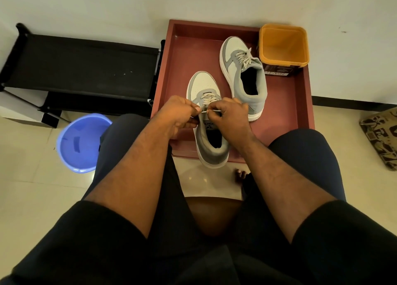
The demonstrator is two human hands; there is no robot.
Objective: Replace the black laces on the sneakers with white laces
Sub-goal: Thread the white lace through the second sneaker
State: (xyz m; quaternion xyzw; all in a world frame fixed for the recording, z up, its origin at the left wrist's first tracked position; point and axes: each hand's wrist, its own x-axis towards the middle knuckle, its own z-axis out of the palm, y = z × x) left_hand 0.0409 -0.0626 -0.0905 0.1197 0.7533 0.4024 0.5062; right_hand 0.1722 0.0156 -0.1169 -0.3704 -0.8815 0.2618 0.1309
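White laces [206,99] on the near sneaker [209,121] are being pinched taut in both your hands, left grip [179,115] and right grip [231,116] closed tight, readying the tie.

Head-worn view, steeply downward (close).

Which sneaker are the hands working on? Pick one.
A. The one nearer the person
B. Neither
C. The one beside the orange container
A: both the left hand and right hand pinch the white lace on the near sneaker; the far sneaker lies untouched.
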